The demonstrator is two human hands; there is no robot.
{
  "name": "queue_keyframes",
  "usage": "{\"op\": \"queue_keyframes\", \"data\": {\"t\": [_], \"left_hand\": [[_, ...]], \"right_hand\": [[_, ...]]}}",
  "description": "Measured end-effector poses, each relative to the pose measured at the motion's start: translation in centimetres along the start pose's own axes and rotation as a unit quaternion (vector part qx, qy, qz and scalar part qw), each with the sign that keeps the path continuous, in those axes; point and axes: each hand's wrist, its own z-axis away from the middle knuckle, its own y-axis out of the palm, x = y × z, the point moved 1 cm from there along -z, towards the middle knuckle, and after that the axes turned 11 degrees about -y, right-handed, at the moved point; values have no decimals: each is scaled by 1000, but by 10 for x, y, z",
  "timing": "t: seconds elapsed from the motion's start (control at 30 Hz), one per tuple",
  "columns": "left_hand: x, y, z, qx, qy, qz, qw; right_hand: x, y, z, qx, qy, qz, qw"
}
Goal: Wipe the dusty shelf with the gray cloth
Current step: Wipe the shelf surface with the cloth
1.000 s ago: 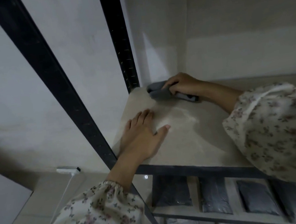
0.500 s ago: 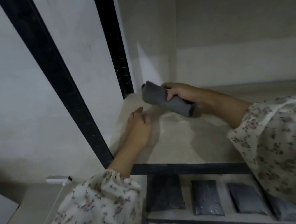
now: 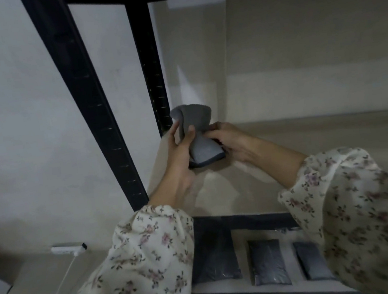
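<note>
A: We've got the gray cloth up off the board, bunched and upright, above the back-left corner of the shelf.
B: And we see both hands on it. The left hand wraps the cloth's near side, thumb pressed on its front.
A: The right hand pinches the right edge, fingers curled.
B: Around that we spot 2 black uprights, a front post and a rear post, with floral sleeves low in view.
A: Below, we count at least 3 dark packets on the lower shelf, and a white plug block on the floor, left.
</note>
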Motion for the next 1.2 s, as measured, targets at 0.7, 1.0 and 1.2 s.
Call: {"op": "queue_keyframes", "data": {"t": [0.7, 1.0, 1.2], "left_hand": [[4, -32, -25, -277, 73, -625, 726], [-1, -35, 6, -298, 147, -705, 627], [18, -36, 15, -200, 125, -700, 674]], "right_hand": [[-54, -86, 53, 86, -92, 565, 815], [-50, -85, 54, 89, -105, 557, 819], [-55, -86, 52, 91, -101, 570, 810]]}}
